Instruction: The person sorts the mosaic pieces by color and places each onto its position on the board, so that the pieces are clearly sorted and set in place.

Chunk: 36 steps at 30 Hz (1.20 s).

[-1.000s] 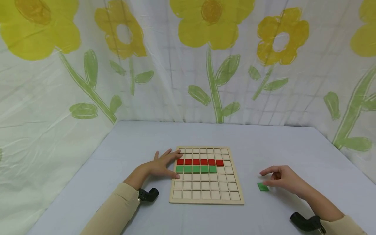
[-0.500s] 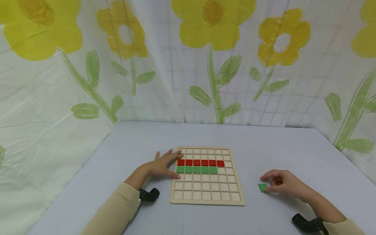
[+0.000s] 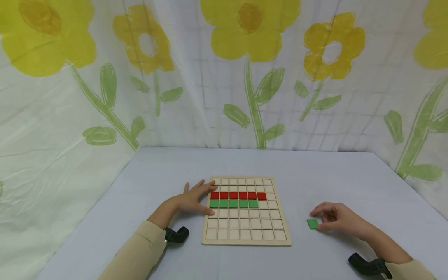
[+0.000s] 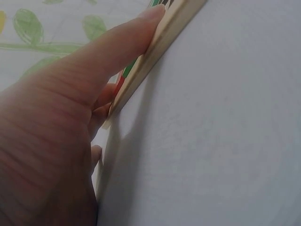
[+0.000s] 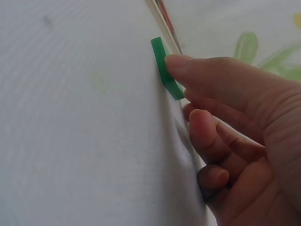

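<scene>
In the head view, my left hand (image 3: 192,199) rests along the left rim of a pale wooden grid board (image 3: 241,241). Its thumb and spread fingers touch the rim. Rows of red tiles (image 3: 233,195) and green tiles (image 3: 233,203) fill part of the grid. My right hand (image 3: 341,221) is to the board's right, beside a loose green square tile (image 3: 312,224) on the table. In the right wrist view, the thumb (image 5: 176,63) touches that tile (image 5: 162,66). The index finger stands apart from it in the head view, and the other fingers are curled.
A white-covered table (image 3: 175,163) carries the board. Behind it hangs a pale curtain (image 3: 192,116) with yellow flowers. Black wrist-worn devices, one near the left cuff (image 3: 177,235) and one near the right cuff (image 3: 365,265), sit close above the tabletop.
The right hand has lowered slightly toward the near side of the loose tile, its thumb now at the tile's right edge. The left hand and board hold still; the head view shifts slightly.
</scene>
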{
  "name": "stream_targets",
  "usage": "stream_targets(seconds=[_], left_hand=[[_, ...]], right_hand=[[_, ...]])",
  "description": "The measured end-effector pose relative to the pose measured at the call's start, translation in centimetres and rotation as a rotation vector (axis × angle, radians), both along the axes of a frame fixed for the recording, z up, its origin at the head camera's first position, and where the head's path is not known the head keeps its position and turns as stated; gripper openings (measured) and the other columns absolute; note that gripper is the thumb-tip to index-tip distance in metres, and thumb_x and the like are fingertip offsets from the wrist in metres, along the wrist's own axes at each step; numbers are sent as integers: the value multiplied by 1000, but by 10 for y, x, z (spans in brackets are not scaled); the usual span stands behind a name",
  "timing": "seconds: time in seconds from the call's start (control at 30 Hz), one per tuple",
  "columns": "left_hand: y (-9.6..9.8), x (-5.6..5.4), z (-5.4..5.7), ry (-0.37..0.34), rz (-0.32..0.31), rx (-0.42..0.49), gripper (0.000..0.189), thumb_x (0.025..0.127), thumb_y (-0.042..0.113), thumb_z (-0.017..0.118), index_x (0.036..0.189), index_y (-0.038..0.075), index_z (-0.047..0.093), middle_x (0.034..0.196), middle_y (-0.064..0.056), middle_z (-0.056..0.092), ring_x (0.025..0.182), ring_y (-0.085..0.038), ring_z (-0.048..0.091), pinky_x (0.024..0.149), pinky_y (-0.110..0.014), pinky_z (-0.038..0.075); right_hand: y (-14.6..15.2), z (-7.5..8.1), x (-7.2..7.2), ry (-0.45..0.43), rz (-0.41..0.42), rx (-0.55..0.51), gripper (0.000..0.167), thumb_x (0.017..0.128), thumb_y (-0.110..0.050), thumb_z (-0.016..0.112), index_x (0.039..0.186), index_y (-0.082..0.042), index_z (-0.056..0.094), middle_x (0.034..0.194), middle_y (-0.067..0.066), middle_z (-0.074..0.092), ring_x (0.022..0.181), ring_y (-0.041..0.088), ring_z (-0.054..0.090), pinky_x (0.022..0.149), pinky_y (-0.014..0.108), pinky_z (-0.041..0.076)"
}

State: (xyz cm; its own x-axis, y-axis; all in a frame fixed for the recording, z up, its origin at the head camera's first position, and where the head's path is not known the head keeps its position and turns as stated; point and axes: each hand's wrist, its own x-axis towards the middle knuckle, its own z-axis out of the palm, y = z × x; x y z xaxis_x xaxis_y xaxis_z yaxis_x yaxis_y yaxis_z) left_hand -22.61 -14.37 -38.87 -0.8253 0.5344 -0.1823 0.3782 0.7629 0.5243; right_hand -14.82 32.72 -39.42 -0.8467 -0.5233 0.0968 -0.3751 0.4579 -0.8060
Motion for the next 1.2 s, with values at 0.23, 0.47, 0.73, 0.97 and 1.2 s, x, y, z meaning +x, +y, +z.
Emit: stream_targets(seconds=[0.23,0.47,0.73,0.97,1.2], left_hand=[[0,0,0,6,-1,2,86,72,54,72,144,26,34,156,7,18,146,-26,-2,108,-61,-17],[0,0,1,0,12,-4,86,71,54,72,144,29,34,156,10,17,147,-24,-2,109,-60,-17],[0,2,2,-6,20,-4,87,71,54,73,144,29,34,156,11,17,147,-23,-3,109,-59,-18],[0,0,1,-1,19,-12,87,71,54,73,144,28,34,156,10,17,147,-23,-2,109,-59,-17],[0,-1,0,-6,23,-15,87,71,55,72,145,29,33,156,11,17,147,-22,-3,109,-59,-18]], right_hand=[[-2,2,2,31,17,35,30,76,-13,75,102,0,66,99,-12,59,65,7,50,52,24,41],[-2,-1,0,94,46,26,22,78,-11,73,98,-5,69,99,-5,58,65,9,50,52,24,41],[-1,-4,0,166,65,6,19,79,-7,72,97,-6,69,98,-5,59,66,7,50,52,23,41],[1,-1,-2,141,9,43,19,79,-8,72,97,-4,67,80,-11,60,63,-1,49,49,22,41],[0,5,-4,102,12,77,22,80,-10,72,99,0,67,71,-10,57,58,-1,46,45,21,38]])
